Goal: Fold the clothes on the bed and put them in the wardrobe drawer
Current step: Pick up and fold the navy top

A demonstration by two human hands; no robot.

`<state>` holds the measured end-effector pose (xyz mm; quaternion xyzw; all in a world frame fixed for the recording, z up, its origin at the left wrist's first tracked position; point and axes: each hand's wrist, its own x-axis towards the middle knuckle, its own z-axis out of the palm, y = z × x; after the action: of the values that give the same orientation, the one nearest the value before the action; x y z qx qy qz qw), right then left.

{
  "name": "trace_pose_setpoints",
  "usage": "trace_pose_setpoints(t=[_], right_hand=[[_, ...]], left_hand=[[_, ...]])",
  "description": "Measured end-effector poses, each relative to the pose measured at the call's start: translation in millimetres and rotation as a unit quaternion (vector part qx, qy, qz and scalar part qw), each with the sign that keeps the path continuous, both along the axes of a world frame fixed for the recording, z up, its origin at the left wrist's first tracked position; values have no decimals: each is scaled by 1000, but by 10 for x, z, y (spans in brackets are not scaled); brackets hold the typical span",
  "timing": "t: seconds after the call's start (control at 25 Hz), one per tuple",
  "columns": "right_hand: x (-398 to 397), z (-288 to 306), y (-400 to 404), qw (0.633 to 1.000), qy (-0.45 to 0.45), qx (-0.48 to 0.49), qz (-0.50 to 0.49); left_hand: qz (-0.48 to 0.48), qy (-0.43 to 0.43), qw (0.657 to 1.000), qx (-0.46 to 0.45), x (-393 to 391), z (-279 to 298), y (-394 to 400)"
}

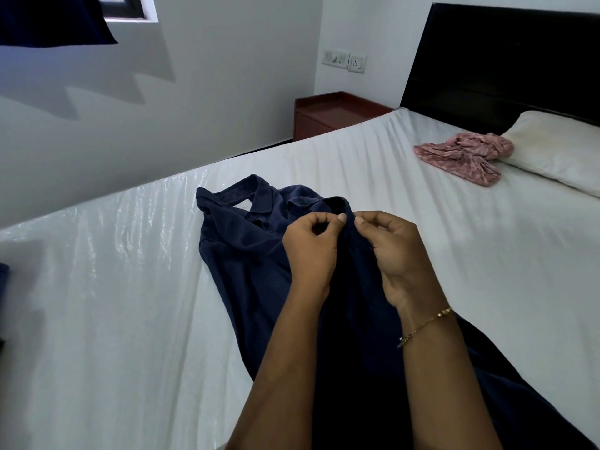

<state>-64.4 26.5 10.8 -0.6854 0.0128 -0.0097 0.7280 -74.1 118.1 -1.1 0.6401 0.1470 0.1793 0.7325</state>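
A navy polo shirt [240,241] lies on the white bed [130,287], its collar pointing toward the far edge. Its right side is lifted and bunched between my hands. My left hand [308,251] pinches a fold of the navy fabric with curled fingers and thumb. My right hand [399,251], with a gold bracelet on the wrist, pinches the same fold right beside it. A crumpled pink garment [464,157] sits farther up the bed, touching the pillow [565,151]. No wardrobe drawer is in view.
A dark headboard [506,60] stands at the back right. A reddish bedside table [331,112] sits in the corner by the wall. A dark blue cloth edge [4,280] shows at the far left of the bed. A dark curtain [48,21] hangs top left.
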Motion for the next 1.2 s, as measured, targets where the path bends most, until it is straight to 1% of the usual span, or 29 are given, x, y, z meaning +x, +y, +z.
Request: trace_pose_setpoints(t=[0.04, 0.12, 0.2, 0.28, 0.4, 0.44, 0.6, 0.8, 0.88, 0.92, 0.96, 1.0, 1.04, 1.08, 1.12, 1.16, 1.2], right_hand=[[-4, 2, -20, 999, 12, 26, 14], [-17, 14, -48, 997, 28, 56, 44], [-15, 33, -43, 998, 21, 34, 39], [1, 52, -13, 1000, 4, 9, 18], [20, 71, 26, 1000, -8, -10, 3], [22, 70, 32, 1000, -11, -19, 1], [10, 28, 28, 999, -11, -34, -3], [1, -26, 5, 1000, 15, 15, -6], [3, -51, 27, 999, 10, 31, -17], [4, -62, 35, 999, 4, 36, -24], [2, -74, 40, 999, -1, 41, -29], [1, -80, 46, 998, -2, 45, -32], [-6, -89, 48, 998, -2, 46, -34], [-12, -100, 49, 998, 0, 44, -36], [-16, -112, 42, 999, 2, 39, -36], [-16, -114, 25, 999, 7, 32, -29], [-10, -112, -2, 999, 15, 29, -18]], left_hand=[[11, -8, 999, 35, 9, -11, -6], [26, -18, 997, 67, 18, -20, -8], [20, -20, 997, 72, 20, -19, 2], [1, -8, 999, 37, 14, -9, 2], [-32, 15, 997, -74, -25, 30, 6], [-41, 14, 995, -89, -30, 31, 8], [-55, 7, 996, -65, -23, 17, -2], [-65, 32, 997, -28, 0, -7, -20], [-71, 31, 997, -17, 13, -15, -18], [-66, 26, 997, 8, 22, -21, -14], [-54, 21, 996, 63, 37, -37, -7], [-33, 19, 988, 150, 57, -61, -3], [-17, 21, 969, 244, 66, -83, 2], [-4, 20, 948, 317, 74, -111, 8], [3, 20, 933, 359, 80, -132, 16], [-2, 14, 926, 376, 90, -154, 23], [-15, 3, 927, 375, 98, -161, 28]])
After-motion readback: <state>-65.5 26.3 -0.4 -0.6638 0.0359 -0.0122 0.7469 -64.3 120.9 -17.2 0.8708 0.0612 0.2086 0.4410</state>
